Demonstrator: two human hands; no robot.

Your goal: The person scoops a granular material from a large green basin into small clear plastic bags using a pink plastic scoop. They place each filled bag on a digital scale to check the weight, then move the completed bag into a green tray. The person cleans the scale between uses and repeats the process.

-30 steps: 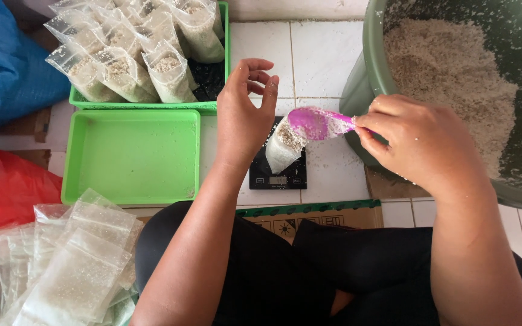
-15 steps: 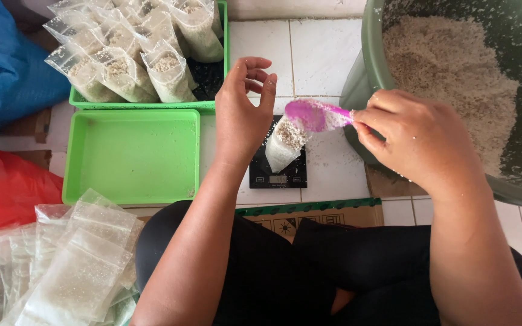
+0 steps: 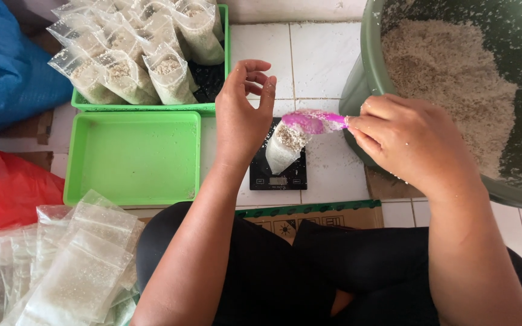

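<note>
Both hands unmoved; right hand tips pink scoop lower over bag.

Both bare forearms are reaching forward from the lap, hands raised side by side.

The left hand is hovering palm down, fingers loosely curled and spread, gripping nothing. The right hand is angling leftward, knuckles up, its fingers and thumb pinching closed at the tips.

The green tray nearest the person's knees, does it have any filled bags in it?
No, the near green tray shows only its bare bottom, while the filled bags stand in the far tray behind it.
</note>
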